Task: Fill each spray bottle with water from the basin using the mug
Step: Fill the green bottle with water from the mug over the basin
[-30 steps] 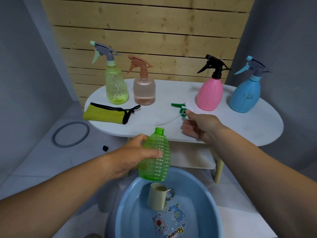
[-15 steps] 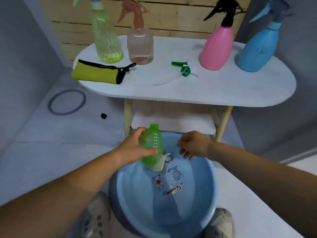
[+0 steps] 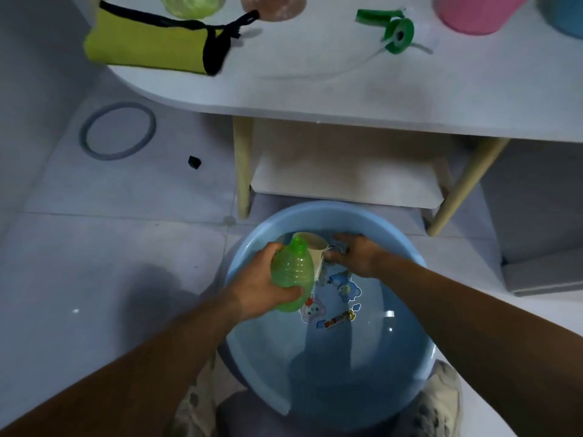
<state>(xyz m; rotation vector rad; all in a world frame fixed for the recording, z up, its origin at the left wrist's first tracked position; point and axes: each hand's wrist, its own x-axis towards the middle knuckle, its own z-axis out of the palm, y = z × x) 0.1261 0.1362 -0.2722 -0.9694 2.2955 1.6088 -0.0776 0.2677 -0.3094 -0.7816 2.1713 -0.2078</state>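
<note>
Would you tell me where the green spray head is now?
The green spray head lies on the white table, upper right of the head view, between the peach bottle and the pink bottle.

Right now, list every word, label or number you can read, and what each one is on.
On the basin floor, coloured lettering below the cartoon figures: too blurred to read.
No text visible on the green bottle, mug or yellow pouch.
</note>
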